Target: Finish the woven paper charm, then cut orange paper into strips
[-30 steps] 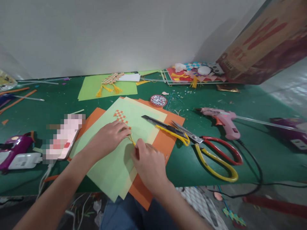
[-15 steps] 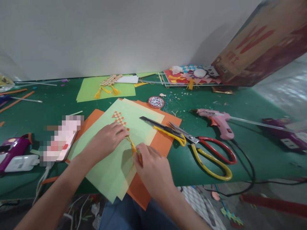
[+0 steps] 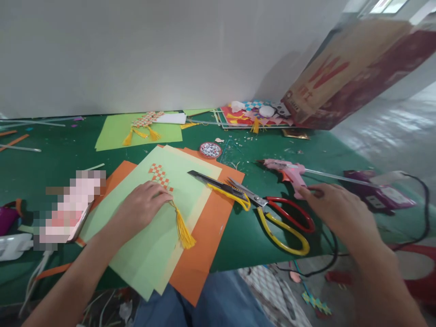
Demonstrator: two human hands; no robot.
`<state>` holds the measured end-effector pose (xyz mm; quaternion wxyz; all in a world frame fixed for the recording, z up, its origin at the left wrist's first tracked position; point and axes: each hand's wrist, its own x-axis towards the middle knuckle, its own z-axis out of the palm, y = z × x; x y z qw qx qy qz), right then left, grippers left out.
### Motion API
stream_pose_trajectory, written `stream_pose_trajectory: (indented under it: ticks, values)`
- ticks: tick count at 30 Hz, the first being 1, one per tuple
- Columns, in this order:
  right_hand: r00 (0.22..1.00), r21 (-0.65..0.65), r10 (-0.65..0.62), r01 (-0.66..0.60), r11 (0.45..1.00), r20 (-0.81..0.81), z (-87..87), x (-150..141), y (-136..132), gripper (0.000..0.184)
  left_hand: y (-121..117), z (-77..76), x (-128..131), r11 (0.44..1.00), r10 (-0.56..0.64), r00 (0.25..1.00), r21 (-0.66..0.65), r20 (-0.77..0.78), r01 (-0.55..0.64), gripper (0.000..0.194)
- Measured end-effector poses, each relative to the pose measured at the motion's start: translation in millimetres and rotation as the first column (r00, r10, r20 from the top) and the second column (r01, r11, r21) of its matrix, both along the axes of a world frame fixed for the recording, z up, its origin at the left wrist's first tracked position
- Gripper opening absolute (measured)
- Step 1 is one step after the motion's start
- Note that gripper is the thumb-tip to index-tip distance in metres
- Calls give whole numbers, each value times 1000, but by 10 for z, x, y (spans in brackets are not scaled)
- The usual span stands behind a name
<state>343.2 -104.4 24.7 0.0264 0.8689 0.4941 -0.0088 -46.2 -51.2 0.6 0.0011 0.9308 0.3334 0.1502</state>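
The left hand (image 3: pixel 145 202) is pinching the near end of a checkered strip (image 3: pixel 159 175), which is lying on pale green paper (image 3: pixel 139 259); a yellow tassel (image 3: pixel 184 231) is trailing from there. The right hand (image 3: pixel 342 211) is touching the pink glue gun (image 3: pixel 289 171)'s handle; whether it is gripping is unclear. Scissors (image 3: pixel 259 200) are lying between the hands.

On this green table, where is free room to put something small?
The green tabletop looks free between the pink phone and the lime sheet, with a smaller gap between the orange paper and the scissors. It is crowded where the cutter and scissors overlap that paper, and at the pink glue gun by the right hand.
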Motion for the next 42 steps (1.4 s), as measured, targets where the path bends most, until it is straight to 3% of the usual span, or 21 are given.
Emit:
stream_pose_trajectory:
  ticks: [4,7,10,16,22,26,29,31,33,35,36,39,42]
  values:
    - [999,18,-33,33,999,-22,-71,-44,64,31,-9,-1,-3,1000,8,1000,-3,25,-8,23]
    - [992,29,-118,119,993,-39,-23,-91,108,22,-12,-9,-9,1000,21,999,16,24,-22,24]
    - [993,83,-117,119,989,-28,30,-83,149,19,-10,-17,-13,999,21,999,32,26,-22,25]
    - [996,143,-82,79,987,16,46,17,361,26,-18,-9,-1,998,10,999,56,49,-12,25]
    - [998,53,-61,61,997,7,-25,140,588,33,-43,-6,-3,998,57,998,-6,29,-56,24]
    - [999,28,-49,49,998,14,-28,169,564,38,-45,-16,-6,999,23,999,39,24,-23,24]
    - [989,141,10,-32,990,149,11,38,465,41,-50,-18,-7,998,47,998,48,33,-48,25]
    - [957,272,157,-224,936,245,26,-150,389,40,-53,-16,-9,999,41,999,32,34,-42,23]
    - [888,364,367,-450,815,276,18,-396,326,39,-58,-10,-9,999,22,999,23,37,-22,21]
    - [765,363,584,-644,674,274,-15,-652,288,36,-68,-1,-8,999,20,999,30,44,-22,21]
    - [709,316,657,-703,637,255,-38,-767,280,34,-75,4,-7,999,25,998,36,52,-26,21]
    - [651,184,742,-759,625,159,-99,-1005,293,24,-100,12,-12,997,50,995,61,92,-56,22]
    - [661,126,746,-750,649,89,-105,-1092,336,18,-114,1,-21,986,97,986,124,134,-114,23]
